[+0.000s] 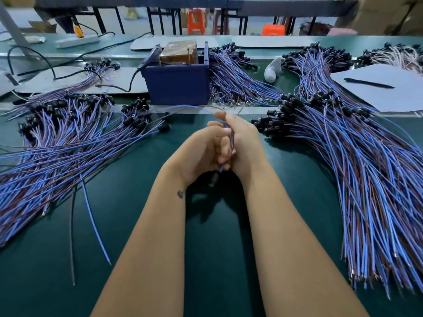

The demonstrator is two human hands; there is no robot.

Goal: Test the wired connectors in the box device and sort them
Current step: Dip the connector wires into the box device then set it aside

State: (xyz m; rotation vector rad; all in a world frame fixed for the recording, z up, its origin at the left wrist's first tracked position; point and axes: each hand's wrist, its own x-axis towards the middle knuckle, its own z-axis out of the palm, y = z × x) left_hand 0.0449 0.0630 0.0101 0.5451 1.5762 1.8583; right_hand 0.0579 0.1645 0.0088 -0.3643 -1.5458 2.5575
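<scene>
Your left hand (201, 152) and right hand (240, 143) both close around one thin blue-and-brown wired connector (231, 138), near and centre. Keep its loose ends together and guide them into the dark blue plastic box device (178, 88) just beyond.

My bench: dark green mat (142, 236) across the lower frame, a pale metal strip (256, 110) running left-right mid-frame. Upper frame: a second dark table (137, 1) on black legs (98, 20), grey floor (135, 25) under it. Orange plastic stools (196, 21) top centre, cardboard boxes (386, 14) top right. Light is even and soft.
</scene>
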